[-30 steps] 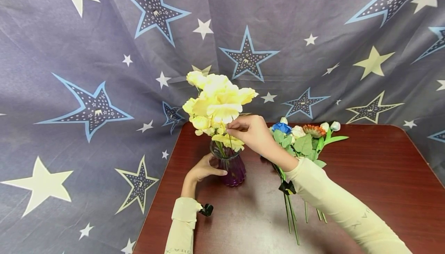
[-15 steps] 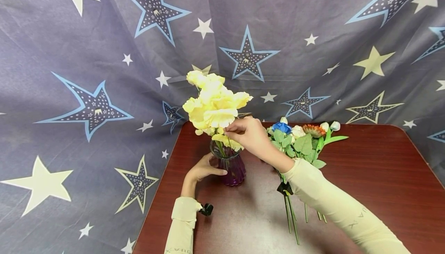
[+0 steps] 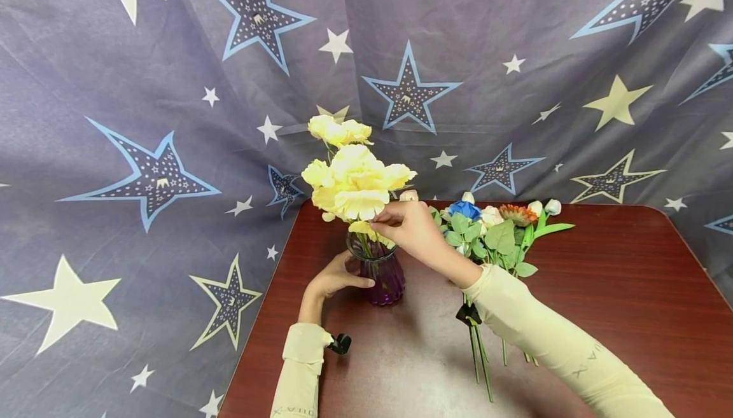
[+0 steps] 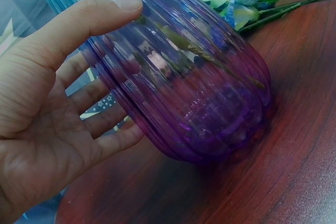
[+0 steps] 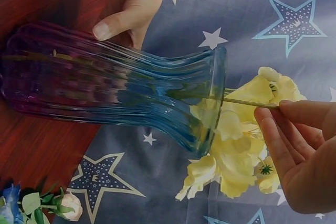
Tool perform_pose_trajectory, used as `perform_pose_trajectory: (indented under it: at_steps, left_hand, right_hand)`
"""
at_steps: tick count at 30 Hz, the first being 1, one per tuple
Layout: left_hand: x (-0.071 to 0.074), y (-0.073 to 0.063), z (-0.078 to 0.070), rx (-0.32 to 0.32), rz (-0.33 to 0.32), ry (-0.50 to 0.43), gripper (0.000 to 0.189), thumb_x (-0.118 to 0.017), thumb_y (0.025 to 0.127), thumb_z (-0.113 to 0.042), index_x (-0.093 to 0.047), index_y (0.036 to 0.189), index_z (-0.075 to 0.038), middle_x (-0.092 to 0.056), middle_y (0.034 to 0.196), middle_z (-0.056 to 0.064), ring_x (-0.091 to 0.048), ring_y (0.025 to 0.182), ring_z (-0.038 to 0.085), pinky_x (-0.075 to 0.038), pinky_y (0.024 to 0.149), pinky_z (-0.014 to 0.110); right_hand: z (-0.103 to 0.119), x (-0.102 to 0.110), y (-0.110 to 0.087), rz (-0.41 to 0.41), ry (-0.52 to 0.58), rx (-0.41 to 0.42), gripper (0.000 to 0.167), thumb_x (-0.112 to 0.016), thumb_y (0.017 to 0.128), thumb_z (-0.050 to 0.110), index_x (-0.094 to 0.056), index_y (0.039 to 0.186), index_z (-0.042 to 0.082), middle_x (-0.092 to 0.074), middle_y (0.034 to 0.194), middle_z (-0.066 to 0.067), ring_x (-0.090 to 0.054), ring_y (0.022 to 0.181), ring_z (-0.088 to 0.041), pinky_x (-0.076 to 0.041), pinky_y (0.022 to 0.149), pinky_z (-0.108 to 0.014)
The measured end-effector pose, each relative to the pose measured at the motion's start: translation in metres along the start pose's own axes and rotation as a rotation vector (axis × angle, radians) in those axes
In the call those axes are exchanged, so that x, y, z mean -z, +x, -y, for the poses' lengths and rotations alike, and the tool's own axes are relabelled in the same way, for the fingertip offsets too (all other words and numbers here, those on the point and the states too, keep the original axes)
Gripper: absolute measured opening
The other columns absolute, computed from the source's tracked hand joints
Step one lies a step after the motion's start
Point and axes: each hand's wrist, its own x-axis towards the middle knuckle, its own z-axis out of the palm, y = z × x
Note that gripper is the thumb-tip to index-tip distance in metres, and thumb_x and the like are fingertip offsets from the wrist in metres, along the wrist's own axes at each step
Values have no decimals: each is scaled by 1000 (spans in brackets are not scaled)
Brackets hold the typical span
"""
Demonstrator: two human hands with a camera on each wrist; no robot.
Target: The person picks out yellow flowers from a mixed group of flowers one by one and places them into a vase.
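A ribbed glass vase (image 3: 385, 281), blue at the neck and purple at the base, stands on the table. My left hand (image 3: 338, 278) holds its side, thumb in front and fingers behind, as the left wrist view of the vase (image 4: 210, 93) shows. Above the rim, my right hand (image 3: 415, 230) pinches a thin flower stem (image 5: 247, 102) between thumb and fingertips. That stem runs down through the mouth of the vase. Ruffled yellow flowers (image 3: 361, 176) crowd over the opening. Which bloom belongs to the pinched stem is hard to tell.
To the right lies a bunch of flowers with a blue rose (image 3: 464, 210), an orange bloom (image 3: 518, 215), white buds and green leaves. Their long stems point toward the front of the reddish wooden table (image 3: 618, 291). A star-patterned cloth (image 3: 458, 36) hangs behind.
My right hand has come slightly down and left with the stem. The large yellow blooms sank, so a smaller one now stands apart above them. The left hand and vase stayed put.
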Motion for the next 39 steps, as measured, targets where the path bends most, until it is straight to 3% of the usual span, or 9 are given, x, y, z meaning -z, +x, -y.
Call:
perform_pose_trajectory:
  at_steps: [31,39]
  left_hand:
    - [0,1,3,-5,-9,20,86,-87,80,-7,-43,153,-10,-43,158,13,-38,148,38,-39,116,58]
    - [-1,-1,0,13,-12,-1,88,-86,80,-6,-40,155,-10,-38,161,15,-36,148,41,-38,117,60]
  right_hand:
    - [-14,-14,-9,33,10,-38,5,-79,87,8,-81,89,4,-79,85,-9,-76,77,-19,-62,71,-29]
    - [-17,-19,-11,57,1,-25,4,-79,86,7,-79,84,4,-79,84,-10,-76,76,-20,-62,70,-27]
